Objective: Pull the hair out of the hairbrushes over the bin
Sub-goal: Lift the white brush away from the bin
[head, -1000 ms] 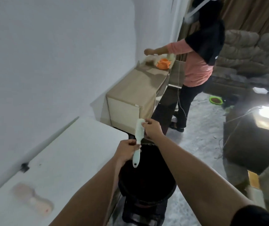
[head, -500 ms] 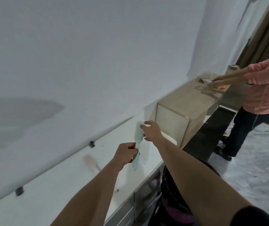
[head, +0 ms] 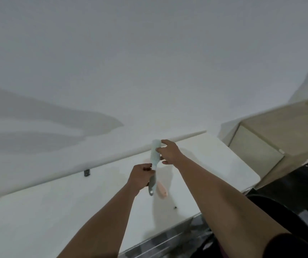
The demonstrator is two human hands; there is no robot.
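A pale mint hairbrush [head: 154, 155] stands nearly upright in the air above the white table [head: 56, 205]. My left hand [head: 140, 176] grips its handle low down. My right hand [head: 169, 152] holds the brush head from the right, fingers curled round its bristle side. A second, pink hairbrush [head: 162, 190] lies flat on the table just behind and below the mint one, partly hidden by it. The black bin [head: 287, 216] shows only as a dark rim at the lower right, beyond my right forearm. Whether hair sits in the bristles is too blurred to tell.
A plain white wall fills the upper view. A beige wooden cabinet [head: 272, 138] stands to the right of the table. A small black clip [head: 87, 172] sits at the table's back edge, and a tiny dark speck [head: 175, 207] near its front edge.
The view has swung left from the bin to the table. Both hands moved with the mint brush from over the bin to above the table, keeping their grip.
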